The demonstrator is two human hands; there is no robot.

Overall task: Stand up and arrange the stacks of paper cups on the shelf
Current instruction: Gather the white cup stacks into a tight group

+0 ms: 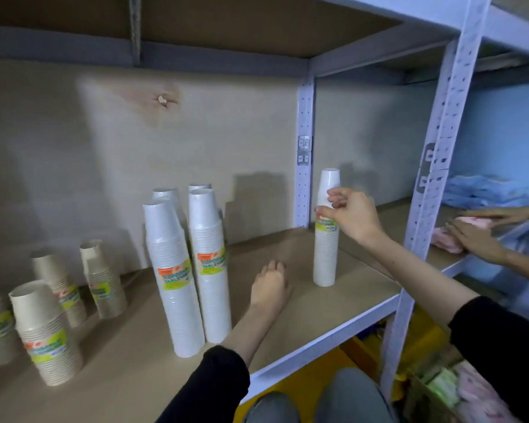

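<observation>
Several tall white paper cup stacks (209, 270) stand upright together mid-shelf, rims down, with green and orange labels. One shorter white stack (326, 257) stands alone to the right, near the back post. My right hand (353, 215) is at its upper part, thumb and fingertips pinched on it just above the label. My left hand (269, 285) rests on the shelf board (287, 331) between the group and the lone stack, fingers curled, holding nothing. Several short brown cup stacks (48, 334) stand at the left.
A perforated metal upright (425, 209) borders the bay on the right. Beyond it, another person's hands (474, 239) press on pink packets (440, 239), with blue bags (486, 190) behind. An upper shelf hangs overhead. Yellow items lie below the shelf edge.
</observation>
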